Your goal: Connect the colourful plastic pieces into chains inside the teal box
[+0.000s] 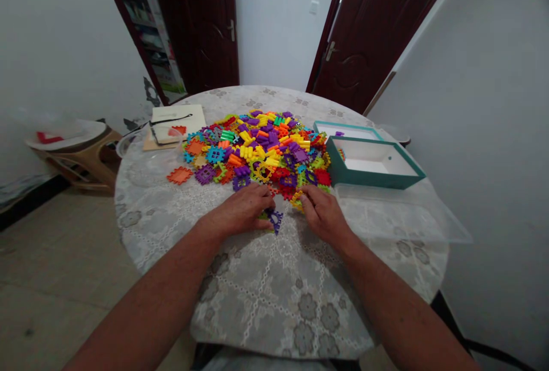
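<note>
My left hand [240,211] is closed on a small joined toy piece, with a purple triangular interlocking tile [277,219] and a bit of green showing past the fingers. Part of that piece is hidden under the hand. A yellow interlocking tile [296,200] is pinched between the thumb and fingers of my right hand [322,211], at the near edge of the heap. Just beyond both hands lies a big pile of colourful plastic building pieces [257,154], with notched square tiles and short yellow, purple and orange tubes.
A green-edged box [377,176] with a white inside stands right of the pile, its lid [347,128] behind it. In front lies a clear plastic lid [403,216]. At the left are a clear tub [150,159] and a cream board [180,114] with glasses on it.
</note>
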Demonstrator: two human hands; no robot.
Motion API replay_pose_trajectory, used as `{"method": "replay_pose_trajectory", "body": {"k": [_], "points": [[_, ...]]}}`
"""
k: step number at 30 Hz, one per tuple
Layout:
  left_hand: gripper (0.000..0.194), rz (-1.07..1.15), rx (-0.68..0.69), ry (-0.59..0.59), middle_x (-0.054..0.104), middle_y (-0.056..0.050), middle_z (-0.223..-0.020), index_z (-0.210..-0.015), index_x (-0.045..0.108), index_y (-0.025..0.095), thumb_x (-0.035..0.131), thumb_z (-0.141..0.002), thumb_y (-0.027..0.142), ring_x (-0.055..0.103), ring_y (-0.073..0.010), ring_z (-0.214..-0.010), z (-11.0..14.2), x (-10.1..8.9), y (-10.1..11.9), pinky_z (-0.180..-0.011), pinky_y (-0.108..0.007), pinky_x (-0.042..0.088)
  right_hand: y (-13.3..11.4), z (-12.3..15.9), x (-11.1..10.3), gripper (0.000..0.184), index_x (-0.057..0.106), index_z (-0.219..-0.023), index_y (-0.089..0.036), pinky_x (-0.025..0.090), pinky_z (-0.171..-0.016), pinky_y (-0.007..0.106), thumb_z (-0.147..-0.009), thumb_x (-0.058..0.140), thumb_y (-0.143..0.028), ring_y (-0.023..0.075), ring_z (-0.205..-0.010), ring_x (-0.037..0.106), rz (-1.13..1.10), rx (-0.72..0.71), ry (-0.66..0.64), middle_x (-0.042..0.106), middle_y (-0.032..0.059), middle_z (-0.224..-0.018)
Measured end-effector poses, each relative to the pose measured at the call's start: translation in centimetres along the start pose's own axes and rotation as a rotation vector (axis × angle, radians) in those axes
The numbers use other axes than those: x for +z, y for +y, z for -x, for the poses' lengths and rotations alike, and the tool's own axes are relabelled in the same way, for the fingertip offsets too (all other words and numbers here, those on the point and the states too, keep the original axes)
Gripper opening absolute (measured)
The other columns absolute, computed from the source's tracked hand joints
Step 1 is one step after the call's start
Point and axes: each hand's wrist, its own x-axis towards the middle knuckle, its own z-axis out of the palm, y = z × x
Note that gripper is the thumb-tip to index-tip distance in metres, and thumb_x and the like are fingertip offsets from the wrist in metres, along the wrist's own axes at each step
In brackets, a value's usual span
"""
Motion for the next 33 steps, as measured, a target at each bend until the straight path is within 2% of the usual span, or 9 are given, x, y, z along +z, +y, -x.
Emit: {"method": "replay_pose_trajectory", "body": {"k": [8, 13, 18, 27, 33], "points": [[0.022, 0.088, 0.016, 0.021, 0.065, -0.008, -0.117, -0.103, 0.068, 0.022, 0.078, -0.092, 0.038, 0.058, -0.0263, -0.114, -0.1, 0.4, 0.3, -0.099, -0.037, 0.046, 0.0, 0.1, 0.6, 0.025, 0.069, -0.111, -0.022, 0.051, -0.091, 0.035, -0.105, 0.046, -0.027, 0.024, -0.099, 0.07, -0.016, 0.015, -0.077, 0.076, 0.0097, -0.106], [0.014, 0.14, 0.007, -0.036, 0.066, -0.004, -0.103, -0.094, 0.063, 0.021, 0.072, -0.096, 0.031, 0.059, -0.0208, -0.097, -0.4, 0.2, 0.9, -0.085, -0.031, 0.046, 0.1, 0.0, 0.6, 0.023, 0.068, -0.109, -0.021, 0.05, -0.088, 0.034, -0.104, 0.046, -0.026, 0.0238, -0.098, 0.069, -0.026, 0.033, -0.081, 0.075, 0.0097, -0.103], [0.01, 0.186, -0.052, -0.065, 0.068, -0.001, -0.099, -0.099, 0.063, 0.024, 0.07, -0.093, 0.024, 0.06, -0.0188, -0.09, -0.7, 0.5, 1.0, -0.077, -0.029, 0.043, 0.2, 0.0, 0.5, 0.022, 0.068, -0.107, -0.022, 0.049, -0.086, 0.033, -0.105, 0.047, -0.027, 0.0231, -0.094, 0.068, -0.039, 0.048, -0.079, 0.074, 0.0083, -0.1], [0.019, 0.228, -0.075, 0.036, 0.07, -0.002, -0.106, -0.107, 0.061, 0.024, 0.063, -0.09, 0.017, 0.063, -0.0193, -0.094, -0.8, 1.0, 0.8, -0.081, -0.029, 0.045, 0.0, 0.0, 0.2, 0.021, 0.069, -0.108, -0.023, 0.049, -0.084, 0.032, -0.105, 0.048, -0.027, 0.0217, -0.096, 0.069, -0.155, 0.113, -0.088, 0.076, 0.0055, -0.102], [0.011, 0.234, -0.039, 0.052, 0.07, -0.003, -0.104, -0.105, 0.064, 0.024, 0.059, -0.096, 0.02, 0.064, -0.0197, -0.095, -0.9, 1.5, 0.1, -0.082, -0.031, 0.046, 0.1, 0.0, -0.1, 0.023, 0.07, -0.111, -0.023, 0.048, -0.084, 0.032, -0.105, 0.049, -0.029, 0.0217, -0.095, 0.07, -0.168, 0.12, -0.059, 0.076, 0.005, -0.101]]}}
